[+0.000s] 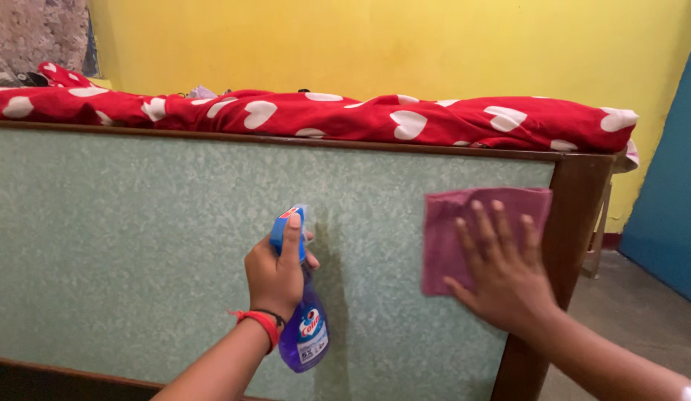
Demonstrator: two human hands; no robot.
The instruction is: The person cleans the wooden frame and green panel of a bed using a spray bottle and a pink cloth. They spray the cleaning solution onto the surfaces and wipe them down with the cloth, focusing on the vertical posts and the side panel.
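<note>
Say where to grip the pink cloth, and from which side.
Pinch the cloth at its free top-left corner, coming from the left. It lies flat against the green panel, with the right hand spread over its lower right, so only that corner is clear.

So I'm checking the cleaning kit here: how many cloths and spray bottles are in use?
2. One pink cloth is pressed flat on the green panel under the right hand; one blue spray bottle is gripped in the left hand. More may lie outside the view.

One spray bottle [305,327], one pink cloth [464,223], one heart-patterned red blanket [323,115], one green panel [137,245].
</note>
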